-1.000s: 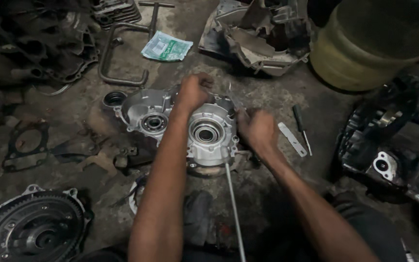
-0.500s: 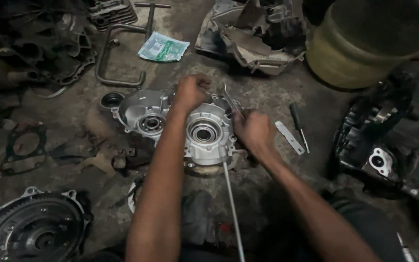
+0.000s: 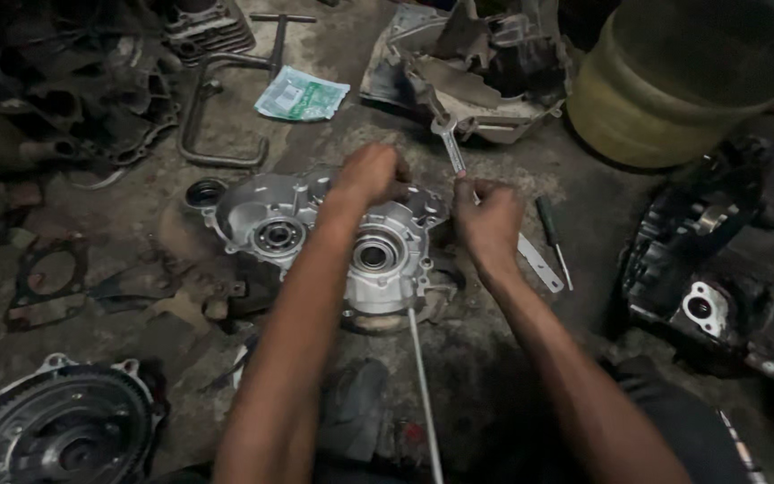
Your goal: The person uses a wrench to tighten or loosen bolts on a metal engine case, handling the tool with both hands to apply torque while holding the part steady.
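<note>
A silver engine crankcase half (image 3: 315,237) with two bearing holes lies flat on the dirty floor in the middle of the view. My left hand (image 3: 371,173) rests on its far edge, fingers curled against the casing. My right hand (image 3: 489,218) is closed around the handle of a small open-ended wrench (image 3: 449,141), whose head points up and away just right of the casing. A thin metal rod (image 3: 425,394) runs from the casing's near edge toward me between my forearms.
A green-handled screwdriver (image 3: 549,228) and a flat metal strip (image 3: 539,263) lie right of my right hand. A round clutch cover (image 3: 51,430) sits bottom left, a gasket (image 3: 47,278) at left, another engine part (image 3: 718,269) at right, and a yellowish drum (image 3: 674,90) top right.
My right hand has lifted off the casing's right edge and now holds the wrench upright. My left hand stays on the far edge of the casing.
</note>
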